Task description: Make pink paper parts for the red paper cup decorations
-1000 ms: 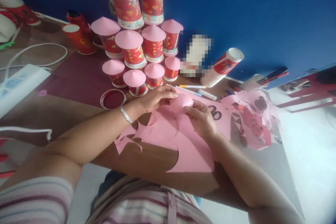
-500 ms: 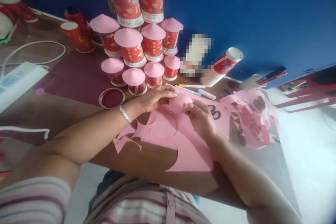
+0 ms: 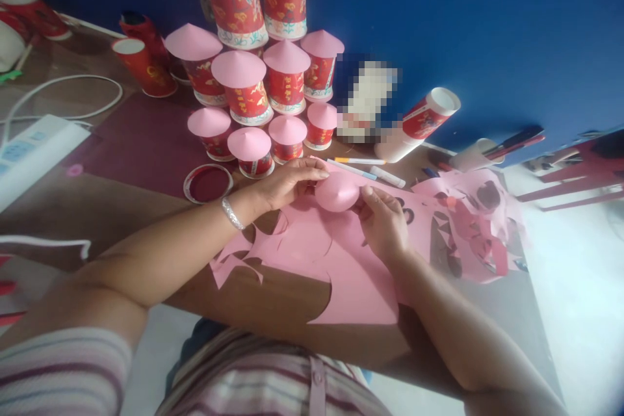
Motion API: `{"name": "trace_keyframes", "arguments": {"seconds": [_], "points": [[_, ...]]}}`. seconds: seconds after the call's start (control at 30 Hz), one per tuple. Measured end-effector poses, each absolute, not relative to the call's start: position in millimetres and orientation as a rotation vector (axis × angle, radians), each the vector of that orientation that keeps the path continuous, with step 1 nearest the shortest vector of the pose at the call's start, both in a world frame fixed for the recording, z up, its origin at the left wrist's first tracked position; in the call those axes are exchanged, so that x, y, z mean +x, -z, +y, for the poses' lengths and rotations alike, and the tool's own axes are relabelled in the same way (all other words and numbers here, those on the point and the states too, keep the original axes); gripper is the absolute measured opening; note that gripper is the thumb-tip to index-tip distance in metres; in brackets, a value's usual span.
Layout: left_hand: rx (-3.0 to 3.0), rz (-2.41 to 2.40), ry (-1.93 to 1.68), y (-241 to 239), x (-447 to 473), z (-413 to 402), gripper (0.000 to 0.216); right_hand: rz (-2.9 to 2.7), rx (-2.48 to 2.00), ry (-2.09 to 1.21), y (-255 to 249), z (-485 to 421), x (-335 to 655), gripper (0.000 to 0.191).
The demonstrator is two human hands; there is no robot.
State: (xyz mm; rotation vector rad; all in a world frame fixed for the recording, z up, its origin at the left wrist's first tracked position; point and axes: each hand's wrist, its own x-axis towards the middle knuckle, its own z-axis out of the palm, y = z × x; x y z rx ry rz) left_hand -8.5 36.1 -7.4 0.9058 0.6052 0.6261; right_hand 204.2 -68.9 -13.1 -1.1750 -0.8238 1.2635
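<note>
A small pink paper cone point(image 3: 337, 192) is held between my two hands, its tip toward me. My left hand point(image 3: 291, 183), with a silver bracelet at the wrist, pinches the cone's left edge. On the other side, the thumb and fingers of my right hand point(image 3: 384, 220) grip its right edge. Cut pink paper point(image 3: 353, 273) with curved openings lies on the table below. Beyond my hands stand several red paper cups topped with pink cones, among them a small capped cup point(image 3: 249, 148). A scissors handle point(image 3: 405, 209) shows partly behind my right hand.
Markers point(image 3: 387, 176) lie behind the paper. Pink scraps point(image 3: 480, 227) are piled at the right. A tilted cup point(image 3: 429, 114) leans near the blue wall. At the left are a white power strip point(image 3: 41, 159), a cable and a round red lid point(image 3: 208, 184).
My right hand has shifted slightly right, its fingers now at the cone's edge instead of over its front. The cone's tip shows more clearly. My left hand stays almost still.
</note>
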Motion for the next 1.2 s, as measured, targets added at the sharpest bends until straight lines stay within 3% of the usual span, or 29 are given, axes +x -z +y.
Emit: {"name": "trace_keyframes", "arguments": {"seconds": [0.33, 0.7, 1.2], "points": [[0.898, 0.593, -0.637, 7.3, -7.6, 35.8, 0.05, -0.842, -1.179, -1.295, 18.0, -68.6, 202.1, 0.061], [0.912, 0.575, -0.64, 1.4, -4.3, 32.7, 0.051, -0.891, -1.183, -1.317, 21.2, -68.0, 209.8, 0.052], [1.1, 0.583, -0.609, 2.0, -3.8, 31.4, 0.038, -0.878, -1.148, -1.442, 12.8, -71.6, 196.9, 0.049]]}}
